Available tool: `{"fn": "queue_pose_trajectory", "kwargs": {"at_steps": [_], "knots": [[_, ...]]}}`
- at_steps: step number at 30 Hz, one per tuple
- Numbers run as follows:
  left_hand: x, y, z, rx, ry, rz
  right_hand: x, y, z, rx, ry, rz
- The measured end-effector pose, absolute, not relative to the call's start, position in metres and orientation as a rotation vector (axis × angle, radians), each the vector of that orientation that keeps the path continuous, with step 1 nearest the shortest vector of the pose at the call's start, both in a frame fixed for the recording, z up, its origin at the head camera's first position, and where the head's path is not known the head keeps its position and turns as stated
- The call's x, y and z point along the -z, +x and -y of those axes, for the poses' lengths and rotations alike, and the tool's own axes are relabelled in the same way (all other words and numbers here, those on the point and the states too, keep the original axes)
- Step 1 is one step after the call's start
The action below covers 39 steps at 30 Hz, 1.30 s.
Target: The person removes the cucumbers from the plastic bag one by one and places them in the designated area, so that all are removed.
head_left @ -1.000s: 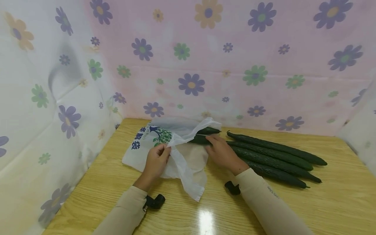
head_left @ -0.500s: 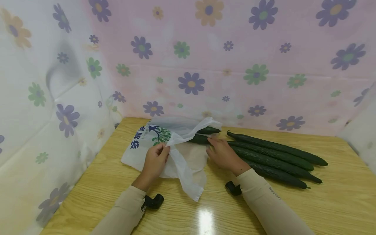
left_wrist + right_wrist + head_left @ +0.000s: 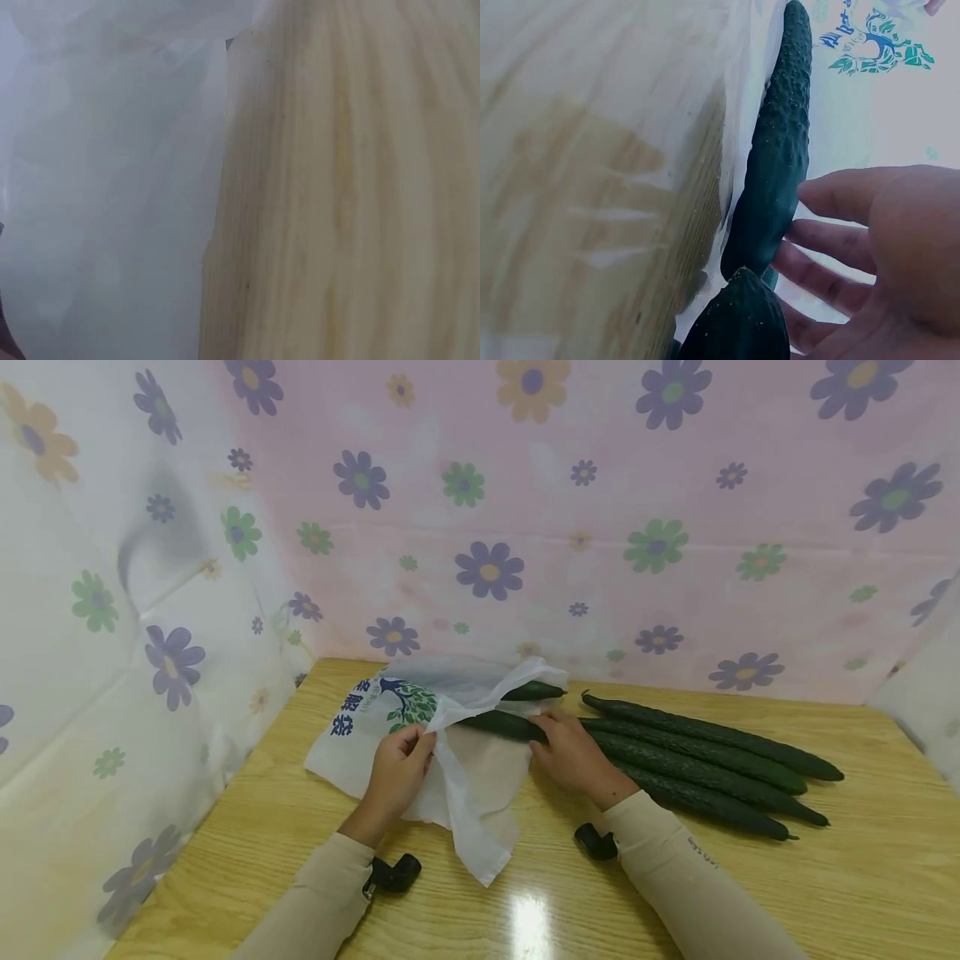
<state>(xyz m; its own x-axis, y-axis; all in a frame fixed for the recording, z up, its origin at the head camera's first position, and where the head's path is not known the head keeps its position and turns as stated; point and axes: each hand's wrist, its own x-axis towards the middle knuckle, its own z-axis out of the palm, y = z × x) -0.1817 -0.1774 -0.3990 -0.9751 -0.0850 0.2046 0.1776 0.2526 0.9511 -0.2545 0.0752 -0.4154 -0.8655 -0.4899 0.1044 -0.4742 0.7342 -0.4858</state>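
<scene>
A white plastic bag (image 3: 337, 758), printed with blue characters and a green-leaved tree, lies on the table with its mouth toward the right. My left hand (image 3: 396, 772) pinches the edge of its mouth. The right hand (image 3: 573, 756) holds a long dark green cucumber (image 3: 501, 725) near its right end, the other end being inside the bag. In the right wrist view the thumb (image 3: 832, 193) touches this bumpy cucumber (image 3: 769, 180), and the fingers reach to its side. Behind it, a second cucumber (image 3: 534, 692) sticks out of the bag. The left wrist view hides the left hand almost wholly.
Several loose cucumbers (image 3: 716, 739) lie side by side to the right of the bag, partly behind the right hand. The wooden table (image 3: 450, 914) ends at a flowered cloth (image 3: 420, 543) behind, with more cloth at both sides.
More of the held cucumber shows between the bag's mouth and my right hand. The bag's loose lower flap has shifted slightly left and down. Both hands have hardly moved.
</scene>
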Motion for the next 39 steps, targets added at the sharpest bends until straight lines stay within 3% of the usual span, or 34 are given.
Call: {"fn": "queue_pose_trajectory", "kwargs": {"at_steps": [15, 29, 39], "knots": [[0.385, -0.175, 0.173, 1.811, -0.067, 2.301, 0.417, -0.256, -0.076, 0.697, -0.719, -2.875], [0.418, -0.192, 0.183, 1.800, -0.076, 2.264, 0.417, -0.255, -0.073, 0.794, -0.738, -2.842], [0.393, -0.180, 0.177, 1.798, -0.068, 2.300, 0.416, -0.257, -0.070, 1.052, -0.740, -2.727]]}}
